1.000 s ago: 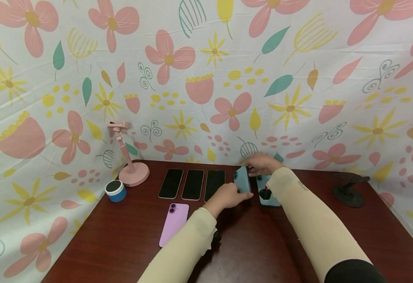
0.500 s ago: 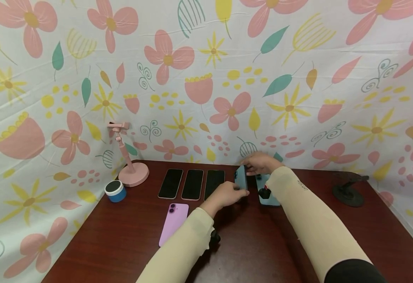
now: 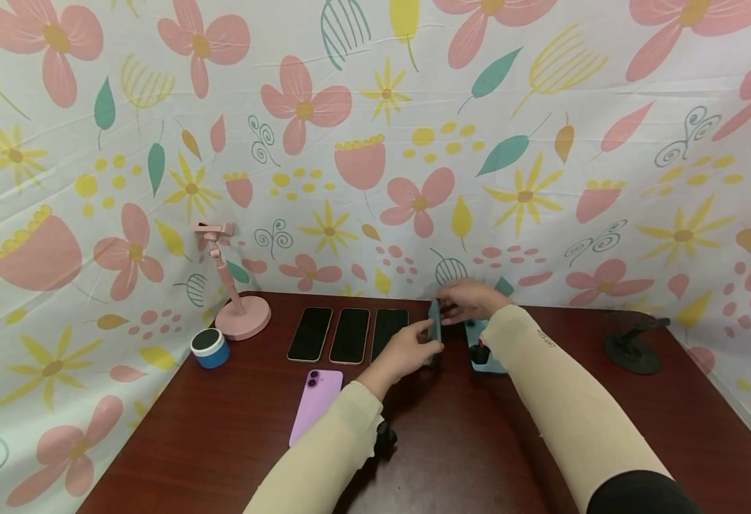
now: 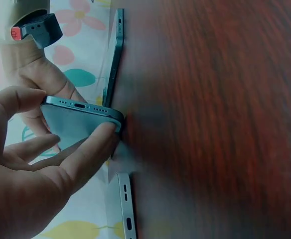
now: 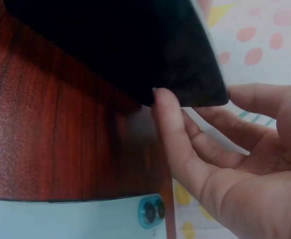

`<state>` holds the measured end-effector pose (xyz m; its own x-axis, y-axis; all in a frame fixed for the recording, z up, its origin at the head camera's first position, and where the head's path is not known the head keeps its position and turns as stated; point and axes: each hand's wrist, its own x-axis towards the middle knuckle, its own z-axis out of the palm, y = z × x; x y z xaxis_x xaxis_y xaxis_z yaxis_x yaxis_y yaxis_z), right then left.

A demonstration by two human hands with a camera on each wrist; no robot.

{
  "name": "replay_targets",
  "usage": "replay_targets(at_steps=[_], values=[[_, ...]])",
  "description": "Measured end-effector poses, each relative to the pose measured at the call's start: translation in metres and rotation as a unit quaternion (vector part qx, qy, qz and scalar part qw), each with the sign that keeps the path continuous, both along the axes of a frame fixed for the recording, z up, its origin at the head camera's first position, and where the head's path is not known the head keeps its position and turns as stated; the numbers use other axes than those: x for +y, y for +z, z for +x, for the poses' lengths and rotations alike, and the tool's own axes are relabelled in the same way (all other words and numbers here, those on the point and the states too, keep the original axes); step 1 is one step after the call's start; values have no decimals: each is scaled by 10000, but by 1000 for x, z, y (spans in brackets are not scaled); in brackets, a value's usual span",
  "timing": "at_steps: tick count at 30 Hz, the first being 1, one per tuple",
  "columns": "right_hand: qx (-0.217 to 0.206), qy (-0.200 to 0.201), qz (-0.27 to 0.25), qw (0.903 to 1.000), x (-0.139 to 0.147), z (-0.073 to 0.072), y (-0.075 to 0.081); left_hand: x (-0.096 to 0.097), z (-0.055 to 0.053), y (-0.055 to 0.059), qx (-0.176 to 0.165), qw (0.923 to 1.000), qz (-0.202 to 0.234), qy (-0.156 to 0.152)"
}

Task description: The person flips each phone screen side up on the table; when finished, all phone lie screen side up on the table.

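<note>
A blue smartphone (image 3: 435, 321) stands tilted on a long side, nearly edge-on in the head view. My left hand (image 3: 407, 350) grips its near end; in the left wrist view the thumb and fingers span the port end of the phone (image 4: 75, 119). At the far end my right hand (image 3: 470, 300) holds the corners, with the dark screen (image 5: 135, 55) facing the right wrist camera. Just right of it a light blue phone (image 3: 487, 360) lies back up, partly under the right wrist; its camera lenses (image 5: 150, 211) show in the right wrist view.
Several phones lie screen up to the left, among them a black-screened one (image 3: 350, 335). A purple phone (image 3: 319, 400) lies back up nearer. Around them stand a pink phone stand (image 3: 244, 318), a blue-and-white jar (image 3: 210, 350) and a black stand (image 3: 634, 353) on the brown table (image 3: 465, 442).
The held blue phone has turned from showing its back to almost edge-on. My left hand has shifted slightly left with it, while the right hand keeps its grip at the far end.
</note>
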<state>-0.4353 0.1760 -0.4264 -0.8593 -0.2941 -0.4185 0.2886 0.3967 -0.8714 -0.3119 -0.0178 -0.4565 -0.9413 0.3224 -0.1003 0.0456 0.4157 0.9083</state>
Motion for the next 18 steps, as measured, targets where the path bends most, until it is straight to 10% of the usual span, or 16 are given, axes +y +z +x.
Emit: replay_targets(at_steps=[18], values=[[-68,313,-86,9994,-1,-2,-10,-11,0,1,-249,9979,539,241]])
